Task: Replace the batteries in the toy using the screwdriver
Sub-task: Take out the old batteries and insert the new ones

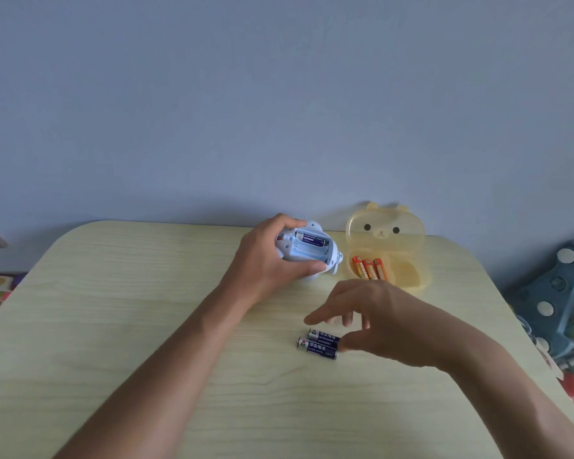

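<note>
My left hand (265, 260) grips a white and pale blue toy (307, 251) turned bottom up, its battery compartment uncovered. One dark blue battery (309, 239) lies in the far slot; the nearer slots look empty. Two dark blue batteries (320, 343) lie side by side on the table. My right hand (375, 316) hovers just above and to the right of them, fingers spread, holding nothing. Three orange batteries (369, 268) rest in an open yellow bear-shaped box (408, 279). No screwdriver is visible.
The pale wood-grain table (146, 326) ends at a blue-grey wall behind. The bear box lid (385, 230) stands upright at the back. A blue item with white dots (557, 293) and other clutter sit off the right edge; colourful items lie at the left edge.
</note>
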Tool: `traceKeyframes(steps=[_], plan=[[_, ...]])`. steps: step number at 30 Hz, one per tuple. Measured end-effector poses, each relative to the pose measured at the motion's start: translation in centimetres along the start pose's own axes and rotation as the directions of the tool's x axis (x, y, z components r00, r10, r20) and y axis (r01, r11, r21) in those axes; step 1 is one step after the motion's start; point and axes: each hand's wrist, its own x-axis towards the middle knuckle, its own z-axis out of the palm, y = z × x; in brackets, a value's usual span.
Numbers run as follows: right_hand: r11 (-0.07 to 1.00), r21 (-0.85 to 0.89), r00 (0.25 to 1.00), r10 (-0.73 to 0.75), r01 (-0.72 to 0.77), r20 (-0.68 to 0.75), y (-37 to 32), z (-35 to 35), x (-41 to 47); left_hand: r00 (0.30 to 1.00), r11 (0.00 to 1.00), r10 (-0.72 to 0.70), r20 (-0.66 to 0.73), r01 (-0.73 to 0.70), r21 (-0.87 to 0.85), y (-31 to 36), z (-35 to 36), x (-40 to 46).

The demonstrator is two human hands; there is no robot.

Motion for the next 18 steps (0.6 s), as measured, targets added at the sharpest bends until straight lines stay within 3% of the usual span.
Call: traceKeyframes(steps=[12, 18], plan=[[0.988, -0.152, 0.986, -0.028, 0.003, -0.165, -0.1, 1.6, 0.7, 1.0, 1.0, 0.018, 0.009, -0.018, 0.023, -0.1, -0.2, 0.0], [0.995, -0.068, 0.951, -0.088, 0.071, -0.295, 0.4, 2.0, 1.1, 1.0, 1.0, 0.0, 0.011, 0.0, 0.011, 0.0, -0.1, 0.0]])
